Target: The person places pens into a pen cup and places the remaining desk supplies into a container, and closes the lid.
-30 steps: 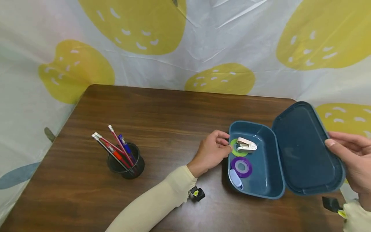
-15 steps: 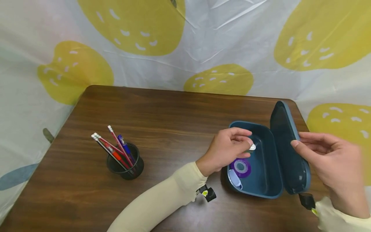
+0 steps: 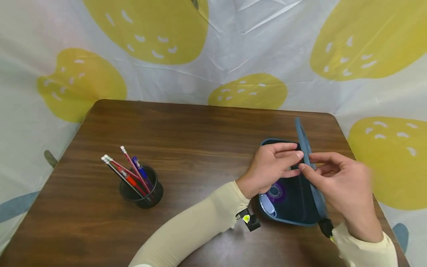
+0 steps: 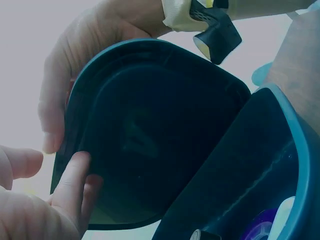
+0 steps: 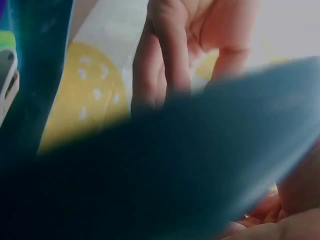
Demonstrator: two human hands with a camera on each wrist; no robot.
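A dark blue pencil box (image 3: 290, 221) stands on the table at the right with its lid (image 3: 301, 135) raised nearly upright. My right hand (image 3: 347, 193) pinches the lid's free edge between thumb and fingers. Over the box, my left hand (image 3: 267, 167) has its fingers stretched toward the lid; in the left wrist view its fingertips (image 4: 80, 162) overlap the inner face, but contact is unclear. Inside lie a purple tape roll (image 3: 276, 192) and a pale blue plastic piece (image 3: 268, 205). A white stapler (image 5: 7, 80) and a green tape roll (image 5: 6, 37) show in the right wrist view.
On the left, a black mesh cup (image 3: 141, 187) holds several pencils and pens. The brown wooden table (image 3: 186, 148) meets a fabric sheet with yellow fruit shapes (image 3: 248, 91) behind it.
My right hand has swung the lid leftward, from leaning well back to nearly upright. My left hand has left the box's left rim and moved right, over the box toward the lid.
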